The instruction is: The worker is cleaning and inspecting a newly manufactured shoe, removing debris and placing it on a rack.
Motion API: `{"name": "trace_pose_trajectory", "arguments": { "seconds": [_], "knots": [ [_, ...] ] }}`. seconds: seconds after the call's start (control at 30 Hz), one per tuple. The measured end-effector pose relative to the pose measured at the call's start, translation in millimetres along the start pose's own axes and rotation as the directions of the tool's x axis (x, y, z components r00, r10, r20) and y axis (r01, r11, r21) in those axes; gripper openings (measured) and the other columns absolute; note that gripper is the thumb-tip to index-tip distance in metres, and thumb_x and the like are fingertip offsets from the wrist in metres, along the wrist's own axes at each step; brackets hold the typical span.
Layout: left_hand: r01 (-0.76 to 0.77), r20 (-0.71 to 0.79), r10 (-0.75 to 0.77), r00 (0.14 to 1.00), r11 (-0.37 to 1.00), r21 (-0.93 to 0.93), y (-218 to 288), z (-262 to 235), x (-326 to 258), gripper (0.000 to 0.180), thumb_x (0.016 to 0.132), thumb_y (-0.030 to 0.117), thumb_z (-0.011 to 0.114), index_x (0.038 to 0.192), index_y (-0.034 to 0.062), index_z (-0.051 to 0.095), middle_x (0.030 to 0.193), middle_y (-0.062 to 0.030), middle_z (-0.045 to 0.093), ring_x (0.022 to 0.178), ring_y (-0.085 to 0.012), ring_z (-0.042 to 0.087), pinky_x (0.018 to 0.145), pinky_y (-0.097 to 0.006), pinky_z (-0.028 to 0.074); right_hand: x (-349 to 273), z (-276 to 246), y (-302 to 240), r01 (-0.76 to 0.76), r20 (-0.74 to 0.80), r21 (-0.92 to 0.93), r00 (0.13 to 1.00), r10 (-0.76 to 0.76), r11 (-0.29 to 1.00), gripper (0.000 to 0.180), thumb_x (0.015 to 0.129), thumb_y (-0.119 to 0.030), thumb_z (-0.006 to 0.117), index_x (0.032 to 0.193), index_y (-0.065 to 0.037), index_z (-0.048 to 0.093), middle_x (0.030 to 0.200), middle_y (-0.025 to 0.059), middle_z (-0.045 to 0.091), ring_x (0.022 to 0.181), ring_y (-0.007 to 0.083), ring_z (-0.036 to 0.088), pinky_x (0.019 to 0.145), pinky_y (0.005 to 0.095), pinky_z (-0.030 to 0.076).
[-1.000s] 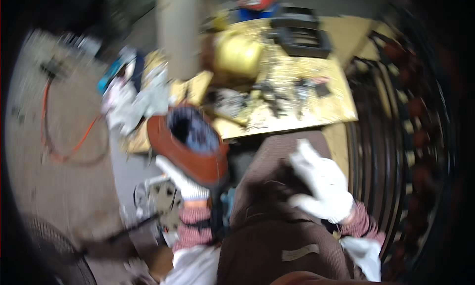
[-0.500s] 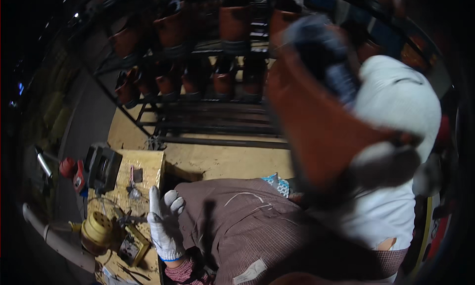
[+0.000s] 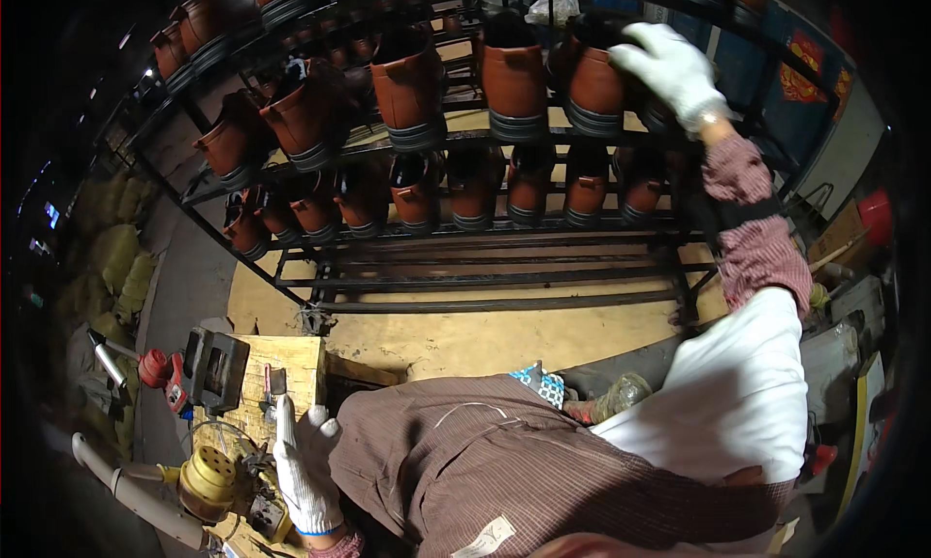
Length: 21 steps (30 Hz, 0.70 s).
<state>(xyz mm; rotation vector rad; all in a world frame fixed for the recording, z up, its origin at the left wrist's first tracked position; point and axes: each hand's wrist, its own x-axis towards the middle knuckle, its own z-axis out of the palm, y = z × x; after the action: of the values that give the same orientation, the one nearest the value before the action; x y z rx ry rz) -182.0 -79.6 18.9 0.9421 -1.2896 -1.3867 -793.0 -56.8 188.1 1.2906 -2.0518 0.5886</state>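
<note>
Right hand (image 3: 674,71), grip clamped on brown boot (image 3: 593,85) atop rack (image 3: 504,230); left hand (image 3: 305,471), grip apart, resting on tabletop (image 3: 296,359).

**White gloves, checked cuffs, brown apron**

Both hands wear white knit work gloves: the left hand (image 3: 308,476) with a thin blue band at its wrist edge, the right hand (image 3: 671,70) plain. Just behind the right glove comes a red-checked cuff, a black sleeve guard, then a white sleeve. A brown, finely striped apron covers the torso.
</note>
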Motion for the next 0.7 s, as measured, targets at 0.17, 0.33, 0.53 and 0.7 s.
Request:
{"name": "trace_pose_trajectory", "arguments": {
  "seconds": [0.17,0.33,0.53,0.7],
  "knots": [
    [0.090,-0.062,-0.099,0.993,0.987,-0.130,-16.3,-23.0,-6.8,0.088,0.101,0.068,0.047,0.161,0.0057,0.032,0.130,-0.0157,0.060,0.105,-0.0243,0.061,0.098,-0.040,0.048,-9.9,-40.0,83.6,-0.152,0.169,-0.349,0.960,0.222,0.925,0.055,0.094,-0.054,0.060,0.127,-0.011,0.067,0.124,0.0151,0.067,0.115,0.0399,0.060,0.102,0.0453,0.046],
    [0.056,0.102,-0.040,0.994,0.986,-0.159,-26.0,-4.9,2.6,0.086,0.100,0.062,0.055,0.160,0.0038,0.033,0.133,-0.0137,0.060,0.114,-0.0222,0.060,0.103,-0.040,0.048,-42.3,-39.3,14.6,0.165,0.005,-0.213,0.986,-0.168,0.963,0.040,0.081,-0.043,0.071,0.086,-0.003,0.075,0.104,0.0172,0.071,0.109,0.0362,0.062,0.103,0.0428,0.046],
    [0.056,-0.016,-0.059,0.998,0.988,-0.142,-30.9,-14.7,-37.3,0.085,0.102,0.059,0.053,0.160,0.0000,0.031,0.137,-0.0152,0.057,0.116,-0.0231,0.060,0.106,-0.039,0.047,-98.1,-65.8,-212.2,0.613,-0.035,0.212,0.783,-0.620,0.762,0.028,0.076,-0.029,0.075,0.067,-0.004,0.071,0.078,0.0141,0.071,0.094,0.0345,0.069,0.097,0.0454,0.053],
    [-0.025,-0.374,-0.091,0.923,0.956,-0.292,-59.3,-35.5,-90.1,0.095,0.099,0.064,0.056,0.163,0.0012,0.023,0.146,-0.0186,0.050,0.124,-0.0251,0.055,0.111,-0.041,0.043,-108.5,-34.3,-331.1,0.331,-0.118,0.944,0.343,-0.932,0.002,0.022,0.080,-0.023,0.084,0.076,-0.006,0.070,0.080,0.0078,0.068,0.091,0.0342,0.071,0.098,0.0516,0.052]
  ]
}}
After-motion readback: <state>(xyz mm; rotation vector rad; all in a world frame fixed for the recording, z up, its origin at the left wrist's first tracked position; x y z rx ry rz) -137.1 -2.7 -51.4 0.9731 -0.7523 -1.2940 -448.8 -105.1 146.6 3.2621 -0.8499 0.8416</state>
